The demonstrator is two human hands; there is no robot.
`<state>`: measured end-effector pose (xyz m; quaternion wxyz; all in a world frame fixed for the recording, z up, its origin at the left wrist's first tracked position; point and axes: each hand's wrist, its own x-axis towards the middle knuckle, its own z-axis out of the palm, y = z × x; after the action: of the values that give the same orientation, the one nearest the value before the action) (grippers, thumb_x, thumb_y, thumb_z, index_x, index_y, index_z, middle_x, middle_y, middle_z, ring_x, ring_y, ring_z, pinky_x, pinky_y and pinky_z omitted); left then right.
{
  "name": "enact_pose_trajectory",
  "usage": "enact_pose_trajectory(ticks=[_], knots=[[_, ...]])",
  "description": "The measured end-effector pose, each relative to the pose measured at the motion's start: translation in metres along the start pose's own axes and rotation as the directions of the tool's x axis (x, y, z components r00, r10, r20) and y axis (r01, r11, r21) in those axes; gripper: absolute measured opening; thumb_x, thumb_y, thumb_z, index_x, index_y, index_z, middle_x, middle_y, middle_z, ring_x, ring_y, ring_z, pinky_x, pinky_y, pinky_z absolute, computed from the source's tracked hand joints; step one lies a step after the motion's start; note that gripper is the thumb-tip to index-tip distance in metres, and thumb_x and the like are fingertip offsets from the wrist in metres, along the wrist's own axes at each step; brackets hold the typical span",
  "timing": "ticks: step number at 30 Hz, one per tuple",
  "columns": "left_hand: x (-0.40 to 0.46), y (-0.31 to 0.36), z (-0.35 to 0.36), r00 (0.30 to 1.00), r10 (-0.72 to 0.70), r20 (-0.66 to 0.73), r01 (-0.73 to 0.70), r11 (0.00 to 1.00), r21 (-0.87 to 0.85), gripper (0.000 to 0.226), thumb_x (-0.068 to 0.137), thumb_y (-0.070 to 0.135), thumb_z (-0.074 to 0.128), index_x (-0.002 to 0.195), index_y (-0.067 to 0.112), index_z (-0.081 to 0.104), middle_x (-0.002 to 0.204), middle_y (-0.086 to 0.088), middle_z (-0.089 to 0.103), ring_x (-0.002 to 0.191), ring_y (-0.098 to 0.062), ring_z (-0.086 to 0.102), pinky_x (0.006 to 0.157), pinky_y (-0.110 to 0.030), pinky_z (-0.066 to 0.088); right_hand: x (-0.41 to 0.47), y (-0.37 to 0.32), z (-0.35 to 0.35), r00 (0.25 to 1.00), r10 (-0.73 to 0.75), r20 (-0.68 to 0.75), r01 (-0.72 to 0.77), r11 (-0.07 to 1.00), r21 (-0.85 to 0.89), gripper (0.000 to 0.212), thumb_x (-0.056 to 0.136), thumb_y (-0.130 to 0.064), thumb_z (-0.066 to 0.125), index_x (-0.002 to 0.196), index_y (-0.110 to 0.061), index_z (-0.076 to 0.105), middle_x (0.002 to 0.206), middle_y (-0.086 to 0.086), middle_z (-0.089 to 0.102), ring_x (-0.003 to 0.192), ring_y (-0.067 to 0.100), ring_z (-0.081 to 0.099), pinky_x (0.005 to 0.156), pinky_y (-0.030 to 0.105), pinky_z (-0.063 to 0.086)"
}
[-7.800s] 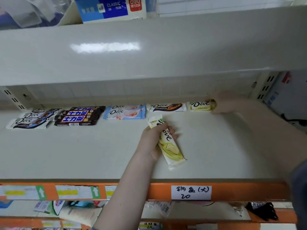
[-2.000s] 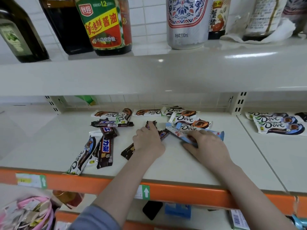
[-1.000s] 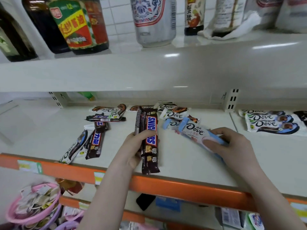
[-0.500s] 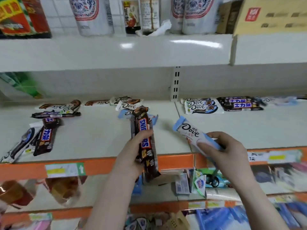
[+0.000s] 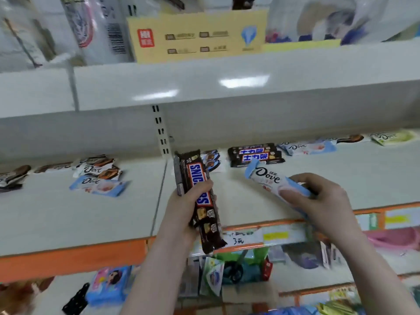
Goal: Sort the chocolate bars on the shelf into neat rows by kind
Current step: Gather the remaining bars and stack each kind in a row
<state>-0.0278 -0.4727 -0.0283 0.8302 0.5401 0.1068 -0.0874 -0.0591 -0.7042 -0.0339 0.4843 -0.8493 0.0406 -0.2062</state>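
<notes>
My left hand [image 5: 181, 208] grips a stack of brown Snickers bars [image 5: 197, 192], held upright above the white shelf [image 5: 341, 178]. My right hand [image 5: 318, 201] holds a light blue Dove bar [image 5: 270, 179] by its lower end, tip pointing up and left. At the back of the right shelf section lie sorted rows: a white-and-blue Dove pair [image 5: 212, 161], dark Snickers bars [image 5: 255, 154], blue Dove bars [image 5: 306, 147] and a yellow-green Dove bar [image 5: 395, 137]. The left section holds a loose blue Dove bar [image 5: 97, 185] and several brown Dove bars [image 5: 100, 169].
A slotted upright [image 5: 162, 133] splits the shelf into two sections. The shelf's orange front edge [image 5: 68, 258] carries price labels. The shelf above [image 5: 227, 83] overhangs low and bears a yellow box [image 5: 195, 35] and bags. Packets fill the shelf below.
The view has swung right from the left shelf section toward the sorted rows. Both hands have travelled right with it, still holding the Snickers bars and the blue Dove bar.
</notes>
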Motion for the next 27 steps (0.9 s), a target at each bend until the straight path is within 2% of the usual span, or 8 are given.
enact_pose_trajectory(ticks=[6, 10, 13, 15, 21, 22, 25, 27], knots=[[0.026, -0.060, 0.154, 0.995, -0.092, -0.028, 0.092, 0.996, 0.019, 0.013, 0.075, 0.014, 0.070, 0.085, 0.009, 0.063, 0.054, -0.005, 0.063, 0.039, -0.016, 0.057, 0.040, -0.020, 0.046, 0.083, 0.081, -0.124, 0.987, -0.032, 0.156, 0.052, 0.991, -0.124, 0.012, 0.074, -0.030, 0.073, 0.080, -0.031, 0.064, 0.071, -0.005, 0.066, 0.055, 0.004, 0.055, 0.050, 0.013, 0.038], [0.040, -0.076, 0.219, 0.998, -0.056, -0.023, 0.056, 0.998, 0.022, 0.035, 0.064, 0.023, 0.077, 0.095, 0.011, 0.066, 0.058, -0.001, 0.065, 0.044, -0.013, 0.059, 0.045, -0.020, 0.048, 0.120, 0.115, -0.165, 0.969, -0.042, 0.244, 0.071, 0.991, -0.110, 0.016, 0.073, -0.027, 0.075, 0.076, -0.034, 0.061, 0.064, 0.000, 0.063, 0.044, -0.001, 0.051, 0.045, 0.014, 0.034], [0.044, -0.084, 0.240, 0.998, -0.053, -0.043, 0.054, 0.998, 0.041, 0.062, 0.048, 0.031, 0.079, 0.105, 0.010, 0.066, 0.066, -0.002, 0.068, 0.051, -0.014, 0.062, 0.049, -0.023, 0.050, 0.134, 0.137, -0.172, 0.958, -0.034, 0.284, 0.057, 0.996, -0.074, 0.016, 0.072, -0.026, 0.076, 0.075, -0.032, 0.062, 0.062, -0.002, 0.060, 0.044, -0.001, 0.049, 0.044, 0.013, 0.033], [0.045, -0.088, 0.248, 0.996, -0.054, -0.068, 0.056, 0.998, 0.027, 0.066, 0.047, 0.031, 0.078, 0.108, 0.009, 0.065, 0.066, -0.003, 0.067, 0.051, -0.015, 0.062, 0.048, -0.023, 0.050, 0.140, 0.149, -0.173, 0.940, -0.037, 0.340, 0.070, 0.994, -0.083, 0.016, 0.071, -0.026, 0.076, 0.072, -0.032, 0.062, 0.065, 0.001, 0.064, 0.050, 0.002, 0.051, 0.049, 0.017, 0.034], [0.051, -0.095, 0.253, 0.985, -0.078, -0.154, 0.075, 0.997, -0.023, 0.035, 0.073, 0.023, 0.074, 0.104, 0.011, 0.064, 0.066, -0.003, 0.062, 0.050, -0.016, 0.059, 0.044, -0.023, 0.050, 0.149, 0.160, -0.172, 0.878, -0.102, 0.468, 0.208, 0.961, -0.181, 0.009, 0.076, -0.030, 0.069, 0.074, -0.034, 0.062, 0.071, -0.008, 0.063, 0.071, 0.014, 0.058, 0.059, 0.026, 0.039], [0.052, -0.096, 0.253, 0.984, -0.081, -0.162, 0.078, 0.997, -0.025, 0.031, 0.074, 0.023, 0.073, 0.101, 0.011, 0.064, 0.065, -0.003, 0.062, 0.050, -0.016, 0.059, 0.044, -0.023, 0.049, 0.151, 0.160, -0.173, 0.866, -0.117, 0.487, 0.255, 0.940, -0.228, 0.003, 0.077, -0.032, 0.067, 0.077, -0.032, 0.064, 0.073, -0.008, 0.060, 0.073, 0.014, 0.057, 0.061, 0.027, 0.039], [0.048, -0.097, 0.250, 0.983, -0.085, -0.161, 0.083, 0.996, -0.024, 0.031, 0.070, 0.023, 0.075, 0.097, 0.013, 0.064, 0.061, -0.001, 0.063, 0.049, -0.015, 0.059, 0.047, -0.022, 0.050, 0.154, 0.157, -0.173, 0.809, -0.155, 0.567, 0.404, 0.848, -0.344, 0.017, 0.076, -0.039, 0.065, 0.087, -0.025, 0.065, 0.083, -0.001, 0.057, 0.081, 0.016, 0.055, 0.067, 0.030, 0.040], [0.045, -0.097, 0.247, 0.981, -0.090, -0.173, 0.086, 0.996, -0.032, 0.041, 0.060, 0.025, 0.077, 0.098, 0.013, 0.065, 0.065, -0.002, 0.063, 0.054, -0.016, 0.060, 0.052, -0.026, 0.050, 0.154, 0.151, -0.173, 0.769, -0.148, 0.622, 0.446, 0.821, -0.356, 0.014, 0.072, -0.041, 0.068, 0.073, -0.030, 0.059, 0.082, -0.002, 0.053, 0.082, 0.015, 0.052, 0.072, 0.031, 0.042]])
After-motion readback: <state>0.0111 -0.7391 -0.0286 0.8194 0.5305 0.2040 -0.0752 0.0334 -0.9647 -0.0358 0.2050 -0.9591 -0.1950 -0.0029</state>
